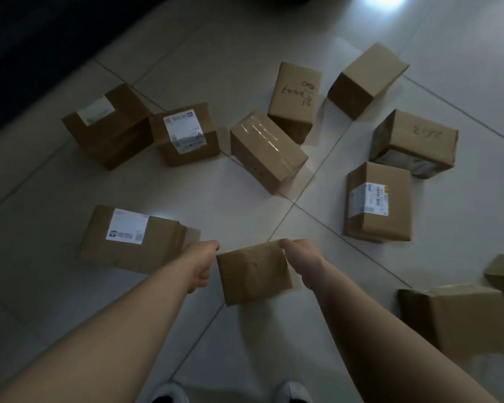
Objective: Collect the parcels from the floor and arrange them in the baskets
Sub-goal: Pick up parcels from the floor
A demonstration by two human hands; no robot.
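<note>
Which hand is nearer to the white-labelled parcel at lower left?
Left. The left hand lies right beside the labelled parcel; the right hand is beyond the small parcel both hold.

A small plain parcel (253, 271) is held between both hands over the tiled floor (216, 199); whether it is lifted cannot be told. Its left side is gripped by the left hand (202, 263), and its far right corner is pinched by the right hand (303, 257). Just left of the grip, a flat labelled parcel (134, 239) lies on the floor. Beyond the grip a taped parcel (266, 151) is seen, with a pen-marked parcel (294, 100) behind it. Right of the grip and well apart, a side-labelled parcel (378, 202) is seen. Below the grip, two shoes (169, 394) are partly seen.
</note>
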